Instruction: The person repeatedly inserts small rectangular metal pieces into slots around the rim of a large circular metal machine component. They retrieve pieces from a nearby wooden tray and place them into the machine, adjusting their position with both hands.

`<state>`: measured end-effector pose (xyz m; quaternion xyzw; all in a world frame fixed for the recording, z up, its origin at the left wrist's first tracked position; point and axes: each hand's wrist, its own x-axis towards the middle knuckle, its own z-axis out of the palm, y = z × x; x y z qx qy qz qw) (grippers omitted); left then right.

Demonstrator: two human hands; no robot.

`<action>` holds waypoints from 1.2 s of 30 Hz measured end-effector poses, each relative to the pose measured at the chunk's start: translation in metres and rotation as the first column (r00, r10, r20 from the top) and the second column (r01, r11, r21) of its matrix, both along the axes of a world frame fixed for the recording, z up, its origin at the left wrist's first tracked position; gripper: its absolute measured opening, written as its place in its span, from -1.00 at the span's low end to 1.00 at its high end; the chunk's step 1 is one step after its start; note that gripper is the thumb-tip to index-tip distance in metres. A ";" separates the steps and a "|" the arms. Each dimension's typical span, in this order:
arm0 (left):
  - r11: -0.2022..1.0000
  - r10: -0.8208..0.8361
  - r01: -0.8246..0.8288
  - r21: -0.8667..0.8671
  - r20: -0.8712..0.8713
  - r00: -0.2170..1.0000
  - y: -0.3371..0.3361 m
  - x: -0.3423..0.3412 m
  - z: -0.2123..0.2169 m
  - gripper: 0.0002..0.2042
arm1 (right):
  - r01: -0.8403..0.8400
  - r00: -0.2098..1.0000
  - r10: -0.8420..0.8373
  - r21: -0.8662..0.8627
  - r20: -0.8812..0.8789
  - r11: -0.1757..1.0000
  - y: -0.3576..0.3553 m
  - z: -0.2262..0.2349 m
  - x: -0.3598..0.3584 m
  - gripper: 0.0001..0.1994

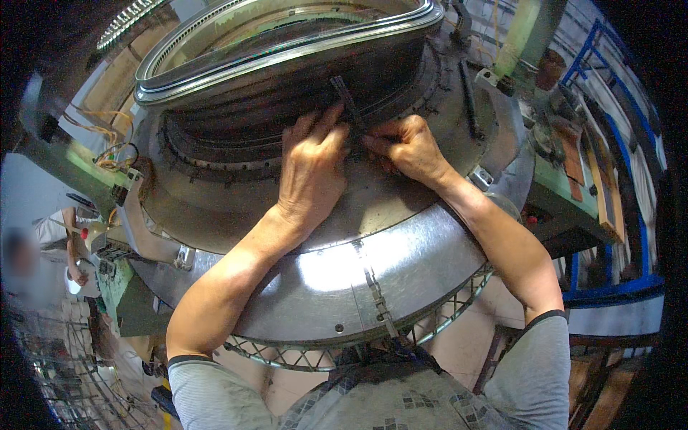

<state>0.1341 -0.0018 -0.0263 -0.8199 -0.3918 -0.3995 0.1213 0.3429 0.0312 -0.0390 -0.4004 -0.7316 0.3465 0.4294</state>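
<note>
A big round metal machine fills the view, with a shiny lower skirt (pixel 401 265) and a dark ringed cylinder (pixel 287 100) above it. My left hand (pixel 309 172) lies flat on the sloped metal surface, fingers reaching up to a thin dark metal strip (pixel 342 94) that stands on the cylinder wall. My right hand (pixel 408 147) pinches the lower end of the same strip, just right of my left fingertips. Both hands meet at the strip's base; the part between the fingers is hidden.
A chrome ring (pixel 287 50) tops the cylinder. A metal lattice ring (pixel 444 315) runs under the skirt. Green machine frame (pixel 566 179) and blue rails (pixel 616 290) stand at the right. Another person (pixel 68 244) sits at the far left near wires (pixel 107 154).
</note>
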 end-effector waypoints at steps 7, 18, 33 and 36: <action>0.997 0.083 -0.082 0.009 -0.014 0.996 -0.001 0.004 -0.003 -0.64 | 0.000 1.000 -0.001 0.032 0.009 0.999 -0.005 0.005 -0.002 -0.84; 0.993 0.114 -0.115 -0.018 -0.033 0.993 -0.002 0.004 0.000 -0.65 | 0.011 1.000 -0.011 0.022 0.012 1.000 -0.001 0.000 -0.001 -0.84; 0.993 0.114 -0.114 -0.002 -0.072 0.991 -0.001 0.005 0.001 -0.63 | 0.029 0.999 -0.030 0.038 0.028 0.999 -0.005 0.004 -0.003 -0.84; 0.995 0.103 -0.103 0.006 -0.075 0.992 0.000 0.005 0.002 -0.63 | 0.033 0.999 -0.034 0.031 0.037 0.999 -0.004 0.003 -0.003 -0.84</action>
